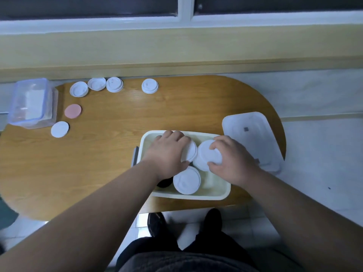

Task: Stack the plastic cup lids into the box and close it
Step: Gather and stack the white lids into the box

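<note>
An open cream box (pixel 220 195) stands near the table's front edge, with white cup lids inside. My left hand (pixel 167 154) grips a stack of white lids (pixel 191 152) in the box's far left part. My right hand (pixel 233 160) holds another white lid stack (pixel 206 156) beside it, fingers curled round its rim. A third white lid stack (pixel 186 180) sits in the near part, next to a dark lid (pixel 164 183) partly hidden under my left wrist. The box's white cover (pixel 253 134) lies flat to the right.
Loose white lids (pixel 114 84) lie along the table's far edge, one apart (pixel 149 86). A pink lid (pixel 73 111) and a white disc (pixel 60 129) lie at the left beside a clear plastic container (pixel 32 103). My feet stand below the table's front edge.
</note>
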